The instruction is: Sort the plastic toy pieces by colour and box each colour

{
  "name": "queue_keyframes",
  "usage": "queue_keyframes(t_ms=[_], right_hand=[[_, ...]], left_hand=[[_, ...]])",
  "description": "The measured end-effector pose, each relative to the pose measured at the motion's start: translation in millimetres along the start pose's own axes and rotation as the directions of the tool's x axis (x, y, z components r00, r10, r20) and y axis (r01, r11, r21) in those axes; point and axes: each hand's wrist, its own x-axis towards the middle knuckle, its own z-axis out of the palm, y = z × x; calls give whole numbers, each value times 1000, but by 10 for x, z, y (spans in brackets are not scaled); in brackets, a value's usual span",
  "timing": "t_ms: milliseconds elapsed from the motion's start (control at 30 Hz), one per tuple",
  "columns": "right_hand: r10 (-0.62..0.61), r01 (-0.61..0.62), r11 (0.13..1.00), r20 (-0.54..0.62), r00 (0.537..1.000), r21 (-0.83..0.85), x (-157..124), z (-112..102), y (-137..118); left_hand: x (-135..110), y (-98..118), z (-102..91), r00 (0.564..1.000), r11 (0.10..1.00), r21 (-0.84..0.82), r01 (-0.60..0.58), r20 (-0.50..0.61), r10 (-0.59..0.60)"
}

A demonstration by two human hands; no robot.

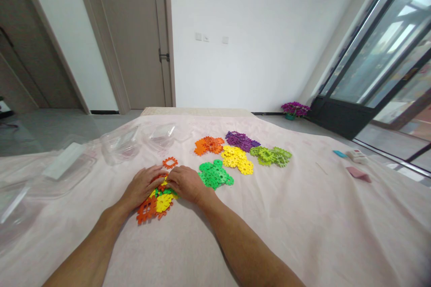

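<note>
My left hand (143,184) and my right hand (186,182) rest side by side on a joined cluster of plastic interlocking pieces (155,203), orange, yellow and green, lying on the pale pink cloth (269,215). Both hands curl their fingers over the cluster's far part, pressing or gripping it. A single orange piece (170,162) lies just beyond the fingertips. To the right lie sorted piles: green (214,174), yellow (236,158), orange (208,145), purple (240,140) and light green (271,155).
Clear plastic containers (119,145) and lids (63,166) sit on the cloth at the left. Small items, a blue one (340,154), a white one (357,156) and a pink one (358,173), lie at the right. A flower pot (295,110) stands on the floor by glass doors.
</note>
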Motion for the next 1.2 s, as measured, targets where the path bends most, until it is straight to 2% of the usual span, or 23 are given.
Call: queue_keyframes(t_ms=[133,267,567,667,733,800,967,1100,1167,1200], right_hand=[[60,-61,997,-33,998,-48,-13,-19,-33],[96,-95,992,3,995,-82,-17,-14,-47],[84,-82,995,-26,996,54,-33,33,25],[192,-182,976,-89,977,118,-42,17,86],[315,-292,944,-161,935,153,-46,-40,165],[424,-386,903,-246,872,190,-59,-149,282],[624,-572,778,-427,655,259,-238,-571,691],[701,-710,663,-531,476,238,-538,-863,1010],[701,-768,612,-580,416,189,-657,-944,1119],[694,-786,596,-598,401,165,-690,-963,1151]], left_hand=[[-17,-27,-10,1000,1000,-6,-12,6,12],[-22,-13,-23,1000,1000,9,-11,25,11],[8,-12,-10,1000,1000,-8,16,7,-16],[8,-13,-19,1000,999,-25,21,-3,-21],[7,-9,-25,999,999,-33,33,-4,-33],[5,-2,-29,999,998,-35,48,-2,-48],[-7,16,-32,999,999,-19,50,-14,-50],[-19,29,-31,998,998,-31,54,-30,-55],[-17,38,-25,996,996,-59,63,-56,-67],[-13,45,-19,995,996,-67,66,-66,-70]])
